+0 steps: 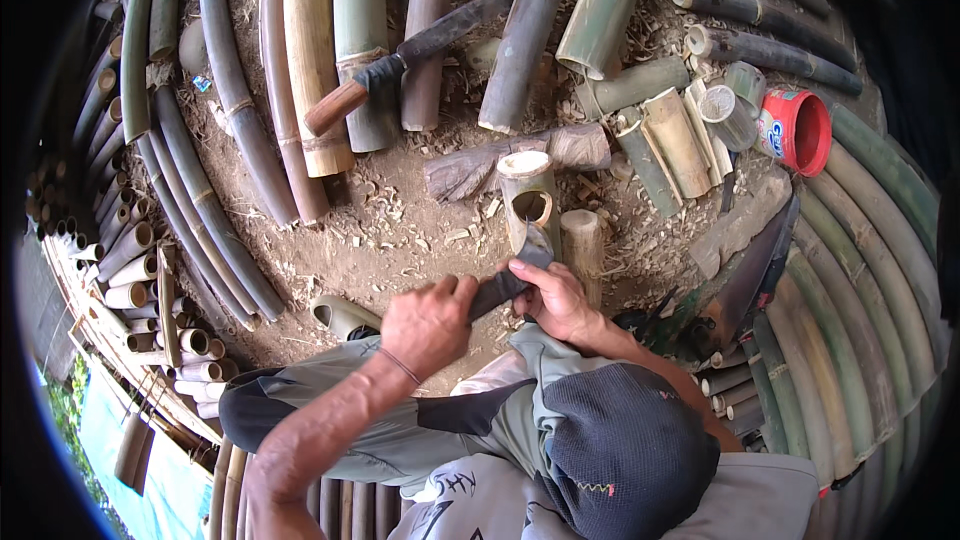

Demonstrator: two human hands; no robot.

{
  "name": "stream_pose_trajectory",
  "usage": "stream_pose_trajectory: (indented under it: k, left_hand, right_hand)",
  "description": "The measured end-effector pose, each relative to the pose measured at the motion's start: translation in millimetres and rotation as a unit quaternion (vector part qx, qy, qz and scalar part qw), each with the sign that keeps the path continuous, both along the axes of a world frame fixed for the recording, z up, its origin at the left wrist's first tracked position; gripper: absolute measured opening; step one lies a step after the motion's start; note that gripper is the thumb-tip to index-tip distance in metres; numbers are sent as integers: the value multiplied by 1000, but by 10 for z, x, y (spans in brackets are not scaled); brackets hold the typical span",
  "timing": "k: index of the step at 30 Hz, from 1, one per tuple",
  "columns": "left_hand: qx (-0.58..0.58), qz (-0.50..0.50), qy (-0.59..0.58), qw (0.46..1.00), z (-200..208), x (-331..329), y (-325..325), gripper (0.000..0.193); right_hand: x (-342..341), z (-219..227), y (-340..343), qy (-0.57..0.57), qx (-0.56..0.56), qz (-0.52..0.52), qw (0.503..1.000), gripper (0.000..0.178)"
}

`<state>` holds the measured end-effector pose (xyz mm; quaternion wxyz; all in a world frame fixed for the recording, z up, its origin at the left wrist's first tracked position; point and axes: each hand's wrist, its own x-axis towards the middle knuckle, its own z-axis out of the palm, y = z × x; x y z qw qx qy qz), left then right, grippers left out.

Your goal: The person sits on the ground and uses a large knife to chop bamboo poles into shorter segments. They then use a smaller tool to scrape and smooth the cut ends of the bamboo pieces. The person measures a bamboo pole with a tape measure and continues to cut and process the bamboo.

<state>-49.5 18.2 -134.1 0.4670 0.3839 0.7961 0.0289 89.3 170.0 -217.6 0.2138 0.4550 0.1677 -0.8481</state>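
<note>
My left hand [430, 325] is closed around the dark end of a knife [498, 292], whose grey curved tip points away from me. Against the blade lies the thumb of my right hand [562, 305]; its fingers are curled beneath and partly hidden. The tip meets the near part of a short bamboo piece [527, 180] with an oval hole in its side and a pale far end. Beside that piece stands a small wooden stump [582, 245]. A brown log [465, 172] lies just behind it.
Long bamboo poles [360, 40] fill the far side, with a wooden-handled machete [400, 65] across them. Split and cut bamboo pieces [672, 135] and a red plastic tub [800, 130] sit at right. Bamboo stacks [840, 340] flank both sides. Shavings [370, 225] cover the ground.
</note>
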Motion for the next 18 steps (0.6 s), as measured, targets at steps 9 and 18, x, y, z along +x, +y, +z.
stream_pose_trajectory:
  k: [9,18]
  left_hand:
    - [88,145,38,985,-537,887,41,28]
    - [-1,-89,-63,994,-178,-322,-44,27]
  right_hand:
    - [75,-84,-92,-28,258,22,965,37]
    - [-145,40,-91,-16,2,-3,1000,22]
